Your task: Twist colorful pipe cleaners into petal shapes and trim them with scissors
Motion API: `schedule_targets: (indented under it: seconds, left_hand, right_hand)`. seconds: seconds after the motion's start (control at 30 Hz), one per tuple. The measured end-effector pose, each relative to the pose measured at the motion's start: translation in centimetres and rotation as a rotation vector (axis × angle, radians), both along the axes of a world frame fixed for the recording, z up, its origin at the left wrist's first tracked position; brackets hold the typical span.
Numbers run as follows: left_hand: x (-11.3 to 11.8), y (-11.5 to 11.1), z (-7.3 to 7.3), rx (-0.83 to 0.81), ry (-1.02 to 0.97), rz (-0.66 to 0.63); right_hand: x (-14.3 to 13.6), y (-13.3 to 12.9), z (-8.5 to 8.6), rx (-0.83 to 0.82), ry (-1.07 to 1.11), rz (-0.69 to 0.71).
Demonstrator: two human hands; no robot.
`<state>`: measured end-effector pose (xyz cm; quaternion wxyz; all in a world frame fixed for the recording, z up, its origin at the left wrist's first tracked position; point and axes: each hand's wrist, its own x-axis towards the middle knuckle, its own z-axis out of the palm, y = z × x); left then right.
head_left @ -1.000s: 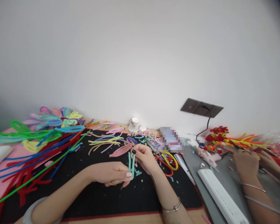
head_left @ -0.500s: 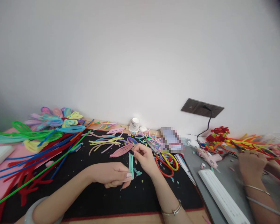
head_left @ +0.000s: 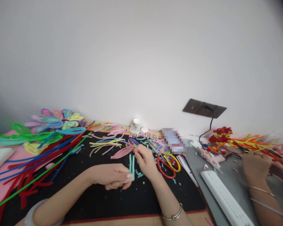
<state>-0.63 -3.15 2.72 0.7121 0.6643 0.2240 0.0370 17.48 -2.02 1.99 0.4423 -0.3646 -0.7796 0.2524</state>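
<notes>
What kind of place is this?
Probably a craft workspace, perhaps a shared one: mint pipe cleaner strips in hand, a multicoloured pipe-cleaner flower at the back left, and what looks like a pink glue gun on the grey surface.

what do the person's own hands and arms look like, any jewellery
The left hand has a pale, shiny nail, the right hand a dark nail. A thick, pale bangle circles the left arm, a thin silver-coloured bracelet the right arm. No sleeves show.
</notes>
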Motion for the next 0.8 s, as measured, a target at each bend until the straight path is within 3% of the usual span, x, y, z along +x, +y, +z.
schedule_targets:
  seconds: [0.07, 0.13, 0.3, 0.43, 0.57, 0.8]
  left_hand:
    - [0.0, 0.1, 0.0, 0.005, -0.008, 0.002]
    - [-0.1, 0.1, 0.0, 0.006, -0.018, 0.012]
    - [-0.1, 0.3, -0.1, 0.013, -0.027, 0.033]
    - [-0.2, 0.3, -0.1, 0.005, -0.006, 0.042]
    - [-0.4, 0.3, -0.1, 0.027, -0.024, 0.059]
    - [-0.3, 0.6, -0.4, 0.062, -0.036, 0.168]
  right_hand:
    - [0.0, 0.0, -0.2, -0.094, 0.046, -0.002]
    - [0.0, 0.2, -0.5, -0.29, 0.157, 0.038]
    - [0.2, 0.8, -1.0, -0.76, 0.517, 0.256]
    - [1.0, 1.1, -1.1, -1.009, 0.591, 0.464]
    - [1.8, 0.9, -0.9, -1.069, 0.565, 0.655]
    - [1.3, 0.7, -1.1, -0.979, 0.667, 0.573]
